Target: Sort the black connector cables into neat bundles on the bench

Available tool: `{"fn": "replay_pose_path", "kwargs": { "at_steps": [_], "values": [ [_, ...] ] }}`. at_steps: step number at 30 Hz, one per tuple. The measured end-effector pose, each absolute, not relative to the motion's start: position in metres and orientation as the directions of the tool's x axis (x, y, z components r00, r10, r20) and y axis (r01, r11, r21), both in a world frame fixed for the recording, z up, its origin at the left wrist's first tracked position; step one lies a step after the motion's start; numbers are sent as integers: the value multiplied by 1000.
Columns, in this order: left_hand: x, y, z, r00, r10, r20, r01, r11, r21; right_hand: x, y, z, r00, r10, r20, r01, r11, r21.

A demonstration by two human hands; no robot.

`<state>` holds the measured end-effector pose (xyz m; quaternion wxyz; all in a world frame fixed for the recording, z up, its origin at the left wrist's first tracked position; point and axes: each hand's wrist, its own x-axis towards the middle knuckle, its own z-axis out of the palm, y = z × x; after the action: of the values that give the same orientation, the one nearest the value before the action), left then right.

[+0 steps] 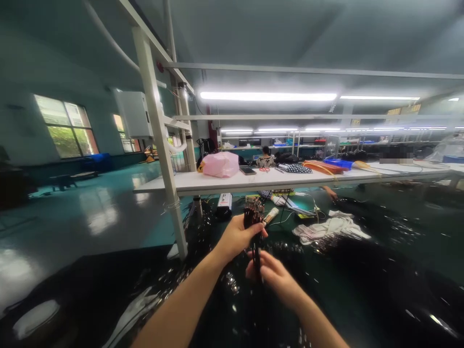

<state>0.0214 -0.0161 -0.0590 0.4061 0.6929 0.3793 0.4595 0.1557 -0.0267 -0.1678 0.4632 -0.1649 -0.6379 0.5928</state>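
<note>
The bundle (256, 251) was held upright near the bench (197, 183), clasped high by the left hand (239, 237) and loosely encircled lower by the right hand (274, 273), seemingly being straightened, with a steady upper grip called for

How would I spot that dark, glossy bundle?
Below the long white tabletop, find the bare left hand and, lower, the bare right hand. The dark, glossy bundle runs roughly upright past both; unlike the crumpled white cloth farther right, it is gripped.
</note>
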Motion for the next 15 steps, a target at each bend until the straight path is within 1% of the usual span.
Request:
{"fn": "replay_pose_path", "kwargs": {
  "at_steps": [2,4,6,7,8,9,10,12,13,15],
  "values": [
    [20,-16,-59,315,876,366,243,-447,861,167,-17,-161,-443,782,439,-238,370,-898],
    [21,-18,-56,362,841,403,314,-517,796,176,-6,-156,-327,793,514,-24,537,-843],
    [23,-19,-53,417,800,431,359,-580,731,182,2,-153,-132,736,664,228,674,-703],
    [24,-19,-52,439,786,436,375,-601,705,183,4,-151,-28,681,732,337,695,-635],
    [25,-19,-51,450,780,436,393,-611,687,183,5,-150,29,637,770,410,695,-590],
    [25,-18,-50,444,784,435,415,-610,675,183,5,-148,9,632,775,428,698,-574],
    [26,-16,-50,412,796,443,437,-599,671,183,3,-147,-73,662,746,397,706,-587],
    [26,-12,-51,309,825,473,472,-565,677,182,-3,-143,-242,724,646,257,690,-677],
    [25,-9,-52,259,835,485,474,-547,690,182,-5,-142,-268,750,605,183,656,-732],
    [25,-4,-54,205,852,482,444,-520,730,181,-10,-141,-204,805,557,99,583,-806]
  ]
}}
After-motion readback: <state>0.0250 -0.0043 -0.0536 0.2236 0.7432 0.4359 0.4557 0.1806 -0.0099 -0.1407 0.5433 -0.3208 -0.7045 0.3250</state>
